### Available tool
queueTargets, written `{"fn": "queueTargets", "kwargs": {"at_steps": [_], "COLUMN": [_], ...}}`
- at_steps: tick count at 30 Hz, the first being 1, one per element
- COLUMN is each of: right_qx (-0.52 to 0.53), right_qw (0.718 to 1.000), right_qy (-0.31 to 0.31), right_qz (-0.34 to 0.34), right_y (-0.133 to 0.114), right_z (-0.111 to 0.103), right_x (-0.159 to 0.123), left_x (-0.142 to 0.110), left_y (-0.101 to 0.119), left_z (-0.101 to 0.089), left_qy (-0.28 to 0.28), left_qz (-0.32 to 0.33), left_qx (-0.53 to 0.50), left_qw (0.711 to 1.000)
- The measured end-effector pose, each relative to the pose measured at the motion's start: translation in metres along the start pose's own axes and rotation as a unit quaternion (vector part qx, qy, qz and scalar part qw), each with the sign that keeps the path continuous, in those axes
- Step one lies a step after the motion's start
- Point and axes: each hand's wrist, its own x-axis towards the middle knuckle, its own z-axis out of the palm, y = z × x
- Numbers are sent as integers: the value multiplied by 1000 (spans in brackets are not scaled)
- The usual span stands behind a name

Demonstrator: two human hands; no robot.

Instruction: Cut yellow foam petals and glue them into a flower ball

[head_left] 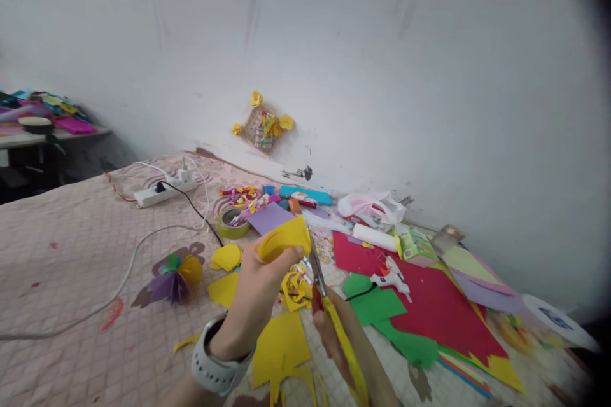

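Yellow paper (285, 239) in the left hand (252, 292), plastic bag (370, 208) beyond, contents unclear.

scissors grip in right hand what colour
The scissors grip is yellow, best seen in the head view.

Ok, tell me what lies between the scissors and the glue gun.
In the head view, a green paper sheet and a black cord lie between the scissors in the right hand and the glue gun.
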Motion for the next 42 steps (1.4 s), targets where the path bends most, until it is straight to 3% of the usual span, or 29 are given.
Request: {"fn": "queueTargets", "kwargs": {"at_steps": [3, 10, 33, 42], "right_qx": [41, -26, -60, -77], "right_qw": [999, 1000, 998, 997], "right_qy": [-11, 3, 26, 6], "right_qz": [16, -2, -12, -5], "right_y": [2, 7, 1, -1], "right_z": [-1, -6, -12, -17], "right_x": [0, -1, 0, 0], "left_x": [1, 2, 2, 2], "left_y": [0, -2, 1, 1], "left_z": [0, 0, 0, -1], "left_qy": [1, 8, 2, -1], "left_qz": [-1, -2, -17, -22], "left_qx": [1, 3, 3, 5], "left_qw": [1000, 1000, 1000, 1000]}}
